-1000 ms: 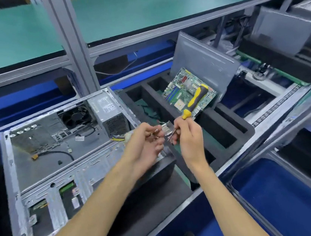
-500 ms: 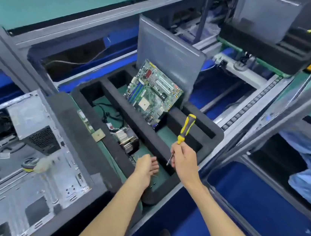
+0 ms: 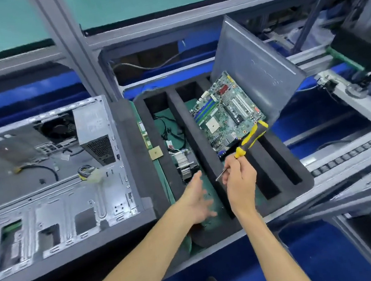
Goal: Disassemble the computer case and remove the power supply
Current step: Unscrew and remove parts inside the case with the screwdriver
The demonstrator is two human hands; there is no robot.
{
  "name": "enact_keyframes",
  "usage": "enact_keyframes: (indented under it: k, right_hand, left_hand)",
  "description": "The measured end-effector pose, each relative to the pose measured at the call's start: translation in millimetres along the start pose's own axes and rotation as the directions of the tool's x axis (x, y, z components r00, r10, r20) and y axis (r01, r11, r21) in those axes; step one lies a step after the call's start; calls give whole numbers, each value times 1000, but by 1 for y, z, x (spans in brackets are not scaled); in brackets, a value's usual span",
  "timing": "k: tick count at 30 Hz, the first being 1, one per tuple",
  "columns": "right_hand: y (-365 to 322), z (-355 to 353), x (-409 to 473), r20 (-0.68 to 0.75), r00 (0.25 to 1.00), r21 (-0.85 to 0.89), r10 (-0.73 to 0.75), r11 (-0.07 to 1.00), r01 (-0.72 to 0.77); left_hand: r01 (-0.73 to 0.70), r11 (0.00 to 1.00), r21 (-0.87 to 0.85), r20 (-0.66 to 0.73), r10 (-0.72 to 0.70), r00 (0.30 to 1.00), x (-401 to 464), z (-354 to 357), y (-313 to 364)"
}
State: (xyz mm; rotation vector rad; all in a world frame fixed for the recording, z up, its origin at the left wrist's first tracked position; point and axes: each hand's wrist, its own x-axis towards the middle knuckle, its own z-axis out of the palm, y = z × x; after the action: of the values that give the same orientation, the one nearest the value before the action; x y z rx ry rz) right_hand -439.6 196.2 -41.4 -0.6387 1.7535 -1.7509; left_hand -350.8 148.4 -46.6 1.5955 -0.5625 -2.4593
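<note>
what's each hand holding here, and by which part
The right hand grips the screwdriver by its metal shaft, below the handle. The left hand is open, holding nothing.

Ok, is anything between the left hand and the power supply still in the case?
Only the case's right side wall and black foam edge lie between. The left hand is open over the foam tray; the power supply sits exposed in the open case, reachable from above.

Computer case (image 3: 53, 200) lay left of foam tray (image 3: 303, 181); power supply (image 3: 95, 135) sat in case's rear right corner; motherboard (image 3: 228, 111) leaned in tray against panel (image 3: 255, 69).
</note>
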Motion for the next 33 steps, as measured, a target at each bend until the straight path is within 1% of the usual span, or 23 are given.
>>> enact_keyframes:
  k: [1,3,5,6,9,11,14,15,17,19,20,22,23,24,25,26,27,29,31,33]
  right_hand:
    - [-11,11,-1,-2,999,54,-33,998,33]
    - [-34,35,-4,0,994,169,-111,979,110]
    - [-54,61,-9,14,984,251,-180,953,171]
    - [-64,75,-13,21,979,283,-201,941,187]
    - [-86,115,-31,56,974,378,-218,908,181]
    - [-96,141,-49,100,963,408,-251,893,191]
    - [-101,181,-83,220,919,345,-328,907,241]
    - [-101,196,-94,276,901,305,-335,919,248]
    - [-99,227,-115,401,849,195,-344,938,287]
    - [-92,258,-131,527,765,49,-370,912,407]
    - [-87,271,-137,590,711,-15,-382,876,483]
    - [-73,292,-146,700,607,-115,-377,779,616]
    - [-66,300,-150,737,571,-147,-362,738,658]
    - [-60,304,-153,763,549,-167,-343,715,679]
    - [-54,308,-155,775,542,-182,-324,707,683]
    - [-49,310,-157,776,551,-198,-307,712,674]
    - [-47,310,-159,772,569,-220,-283,721,657]
    - [-46,308,-162,736,629,-282,-251,731,621]
    - [-52,301,-162,661,702,-318,-264,749,581]
    - [-64,292,-159,612,734,-280,-296,786,551]
  left_hand:
    - [-35,999,-24,21,36,999,-15,-1,6]
    - [-106,986,-130,112,121,986,-46,-6,15]
    - [-162,958,-237,201,211,957,-82,-16,26]
    - [-202,943,-266,216,263,940,-102,-24,33]
    - [-401,880,-253,171,449,877,-154,-55,56]
    - [-541,826,-159,140,561,816,-186,-85,69]
    - [-718,694,64,65,715,696,-225,-145,84]
    - [-751,644,147,19,757,653,-235,-168,88]
    - [-769,561,306,-66,818,571,-251,-212,96]
    - [-782,516,350,-105,851,515,-263,-253,104]
    - [-792,509,337,-108,857,505,-267,-272,107]
    - [-800,509,317,-85,856,510,-272,-302,110]
    - [-785,520,335,-62,844,533,-272,-314,110]
    - [-750,539,383,-34,820,571,-271,-322,108]
    - [-700,552,453,-4,786,618,-268,-328,105]
    - [-652,555,517,24,752,659,-264,-331,100]
    - [-619,549,561,38,730,682,-260,-334,96]
    - [-611,537,582,64,719,692,-252,-335,92]
    - [-651,560,513,135,696,705,-250,-331,92]
    - [-685,625,375,194,670,717,-249,-320,95]
